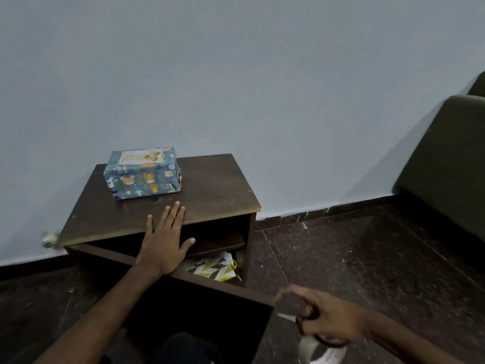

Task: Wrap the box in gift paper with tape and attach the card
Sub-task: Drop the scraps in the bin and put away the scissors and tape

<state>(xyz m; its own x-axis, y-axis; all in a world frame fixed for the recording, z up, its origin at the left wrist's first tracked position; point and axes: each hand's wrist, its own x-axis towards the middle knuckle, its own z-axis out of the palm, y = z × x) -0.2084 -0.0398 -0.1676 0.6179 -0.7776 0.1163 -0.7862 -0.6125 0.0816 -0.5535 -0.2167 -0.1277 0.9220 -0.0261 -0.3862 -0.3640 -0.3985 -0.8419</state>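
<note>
Filling most of the view is a pale wall (236,61), with dark stone floor (354,258) below it and a green upholstered seat (446,158) at the right edge. Against the wall stands a low wooden stand whose tabletop (215,185) carries the box (143,179), set toward the back left corner. It is already covered in blue gift paper printed with cartoon bears and other animals. I judge it light and stiff, the paper slick and apt to tear at the corners; taking it by the two long sides would spare the top.

The left hand (164,248) rests flat on the tabletop's front edge, just in front of the box and apart from it, fingers (175,214) straight and spread. The right hand (328,321), low and blurred, has its fingers curled through the dark loops of what look like scissors (329,344).

A pale card (141,156) lies on the box's top face. Its gold script seems to read "Happy Birthday", though it is too soft to be sure.
</note>
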